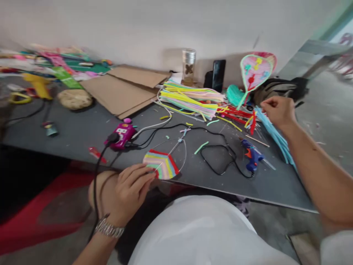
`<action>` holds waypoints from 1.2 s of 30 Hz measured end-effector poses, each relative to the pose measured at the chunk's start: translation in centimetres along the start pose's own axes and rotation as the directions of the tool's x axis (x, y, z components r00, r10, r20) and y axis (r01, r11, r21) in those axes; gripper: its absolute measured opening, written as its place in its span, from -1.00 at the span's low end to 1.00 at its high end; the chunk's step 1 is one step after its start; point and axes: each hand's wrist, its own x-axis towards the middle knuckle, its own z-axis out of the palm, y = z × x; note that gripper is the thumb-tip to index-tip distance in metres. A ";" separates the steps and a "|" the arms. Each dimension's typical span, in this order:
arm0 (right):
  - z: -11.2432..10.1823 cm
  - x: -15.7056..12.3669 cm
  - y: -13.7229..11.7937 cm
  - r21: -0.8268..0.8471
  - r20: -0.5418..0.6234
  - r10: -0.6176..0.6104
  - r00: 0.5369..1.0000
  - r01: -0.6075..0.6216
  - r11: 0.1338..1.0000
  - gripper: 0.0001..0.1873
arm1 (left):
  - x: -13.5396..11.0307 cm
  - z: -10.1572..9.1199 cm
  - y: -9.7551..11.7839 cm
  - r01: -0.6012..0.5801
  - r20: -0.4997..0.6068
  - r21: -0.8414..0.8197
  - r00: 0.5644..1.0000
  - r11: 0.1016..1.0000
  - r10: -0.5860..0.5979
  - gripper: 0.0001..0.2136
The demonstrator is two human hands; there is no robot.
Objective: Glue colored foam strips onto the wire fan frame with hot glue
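My left hand [129, 191] grips the lower edge of a fan-shaped wire frame [184, 154], woven with rainbow-striped pipe cleaners [162, 165], just above the table's front edge. A metal wristwatch [109, 229] sits on that wrist, and a black cable [95, 198] runs past the hand. My right hand [278, 112] hangs in a loose fist over the table's right end, with nothing visible in it. Just below it lies a bundle of light-blue pipe cleaners [273, 134]. A blue hot glue gun [253, 155] rests on the table to its lower left.
The dark table [82, 129] holds a magenta power unit [121, 135], black cables, cardboard sheets [124, 88], pastel pipe-cleaner bundles [190, 99], red pipe cleaners [237, 116], a yellow glue gun [38, 85], a glass jar [189, 66], a phone [218, 75] and a pink racket-shaped craft [255, 71].
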 end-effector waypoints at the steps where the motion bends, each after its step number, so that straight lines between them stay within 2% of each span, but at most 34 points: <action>1: 0.5 -0.2 -0.7 0.045 0.008 -0.031 0.999 0.030 0.999 -0.75 | 0.2 -0.2 -0.1 0.019 -0.018 -0.008 1.000 1.000 -0.019 -0.85; 3: 1.6 -1.1 -2.7 0.065 0.027 -0.060 0.998 0.059 0.996 -0.85 | 0.4 -0.6 -0.3 0.042 -0.036 -0.022 0.998 0.999 -0.043 -0.85; 6: 4.0 -3.3 -7.0 0.071 0.159 -0.233 0.959 0.225 0.972 -0.90 | 0.2 -0.7 -0.4 -0.023 0.069 -0.042 0.997 0.999 0.026 -0.78; 7: 5.2 -4.1 -8.5 0.045 0.253 -0.338 0.907 0.337 0.940 -0.86 | -0.1 -0.5 -0.4 -0.062 0.110 -0.046 0.992 0.997 0.067 -0.73; 9: 8.0 -5.7 -11.3 0.064 0.395 -0.454 0.798 0.470 0.881 -0.83 | -0.7 0.0 -0.3 -0.115 0.134 -0.043 0.984 0.992 0.120 -0.67; 12: 12.2 -7.6 -14.6 0.081 0.543 -0.555 0.630 0.618 0.782 -0.77 | -1.3 0.9 0.1 -0.107 0.058 -0.044 0.992 0.993 0.109 -0.70; 14: 14.5 -8.2 -16.1 0.092 0.588 -0.590 0.553 0.679 0.728 -0.71 | -1.3 1.2 0.3 -0.081 0.003 -0.061 0.997 0.995 0.081 -0.74; 16: 15.9 -8.2 -17.1 0.085 0.606 -0.605 0.517 0.714 0.695 -0.67 | -1.1 1.2 0.5 -0.067 -0.032 -0.071 0.997 0.995 0.065 -0.75; 19: 16.7 -7.5 -17.8 0.055 0.607 -0.614 0.505 0.744 0.666 -0.72 | -0.8 1.2 0.5 -0.062 -0.056 -0.072 0.997 0.995 0.058 -0.76; 22: 16.4 -6.6 -18.1 0.041 0.584 -0.637 0.503 0.765 0.642 -0.79 | -0.8 1.2 0.1 -0.049 -0.099 -0.094 0.994 0.994 0.040 -0.73; 25: 15.2 -6.2 -18.2 0.050 0.546 -0.664 0.511 0.771 0.635 -0.79 | -0.6 0.7 -0.5 -0.006 -0.139 -0.118 0.990 0.993 -0.010 -0.73; 28: 13.2 -6.5 -18.2 0.083 0.493 -0.674 0.549 0.742 0.665 -0.75 | 0.4 -0.7 -0.7 0.120 -0.160 -0.165 0.976 0.979 -0.147 -0.80; 30: 11.7 -7.1 -18.1 0.180 0.438 -0.658 0.613 0.657 0.732 -0.79 | 1.6 -1.9 -0.6 0.270 -0.177 -0.206 0.935 0.941 -0.307 -0.85; 32: 10.3 -8.0 -17.9 0.319 0.419 -0.595 0.686 0.502 0.804 -0.86 | 3.3 -2.9 -0.6 0.438 -0.215 -0.221 0.850 0.871 -0.482 -0.85; 33: 9.8 -8.6 -17.8 0.369 0.445 -0.548 0.709 0.412 0.833 -0.88 | 4.3 -3.3 -0.6 0.485 -0.255 -0.259 0.800 0.835 -0.544 -0.86; 34: 9.3 -9.2 -17.7 0.403 0.489 -0.498 0.716 0.321 0.857 -0.90 | 5.4 -3.6 -0.7 0.512 -0.248 -0.306 0.771 0.803 -0.586 -0.85; 36: 8.8 -10.9 -17.6 0.443 0.597 -0.392 0.700 0.119 0.889 -0.90 | 7.5 -3.8 -1.1 0.532 -0.194 -0.397 0.748 0.748 -0.635 -0.85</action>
